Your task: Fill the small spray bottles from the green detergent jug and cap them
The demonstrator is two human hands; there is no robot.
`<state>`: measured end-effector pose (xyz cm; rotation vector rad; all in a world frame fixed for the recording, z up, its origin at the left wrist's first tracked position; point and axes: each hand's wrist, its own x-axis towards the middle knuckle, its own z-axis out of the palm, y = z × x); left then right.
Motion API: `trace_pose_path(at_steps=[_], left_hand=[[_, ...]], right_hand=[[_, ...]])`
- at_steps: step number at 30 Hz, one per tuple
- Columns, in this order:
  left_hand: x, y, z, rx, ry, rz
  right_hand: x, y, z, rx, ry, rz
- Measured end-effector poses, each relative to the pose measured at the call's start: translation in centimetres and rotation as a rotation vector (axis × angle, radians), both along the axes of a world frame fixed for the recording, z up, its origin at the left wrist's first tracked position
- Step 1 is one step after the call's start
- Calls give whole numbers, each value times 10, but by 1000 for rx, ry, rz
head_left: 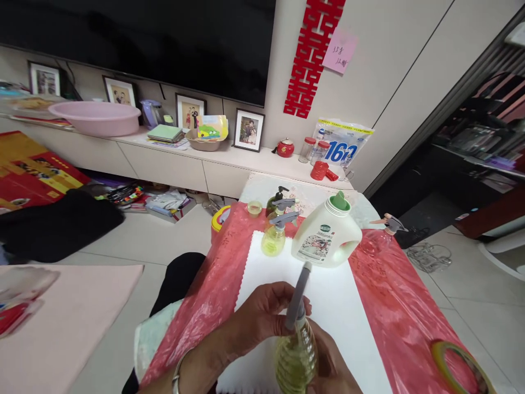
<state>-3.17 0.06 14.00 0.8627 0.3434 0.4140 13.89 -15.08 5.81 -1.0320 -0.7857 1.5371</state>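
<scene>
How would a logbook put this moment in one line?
Left hand: gripping grey spray head | right hand: around spray bottle | beyond: pale jug

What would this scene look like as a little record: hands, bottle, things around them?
Left hand: at the gray spray head
Right hand: around the body of the same spray bottle
Bottle contents: yellowish liquid
Beyond the hands: white jug with green cap; another gray-topped sprayer
Surface: white sheet over red plastic
Lower right: tape roll
</scene>
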Motion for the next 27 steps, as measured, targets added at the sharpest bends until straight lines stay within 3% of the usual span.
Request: trace_pose_path(at_steps=[7,11,13,16,19,23,27], left_hand=[[6,1,9,-33,-100,411],[-8,25,14,-149,-259,570],[-15,37,7,-242,-311,626],[-17,49,-19,-356,-321,654],[-9,47,-59,-416,-236,609],[3,34,-107,-450,-132,553],[4,26,-127,-419,-118,470]], right_hand=[[-7,10,20,49,-133,-31],[7,-2,8,-2,-176,-85],[19,-11,0,-11,-214,-141],[39,-22,-3,-43,-273,-291],[59,-23,10,-85,-361,-431],[85,-7,51,-39,-617,-565],[113,21,106,37,-996,-661]])
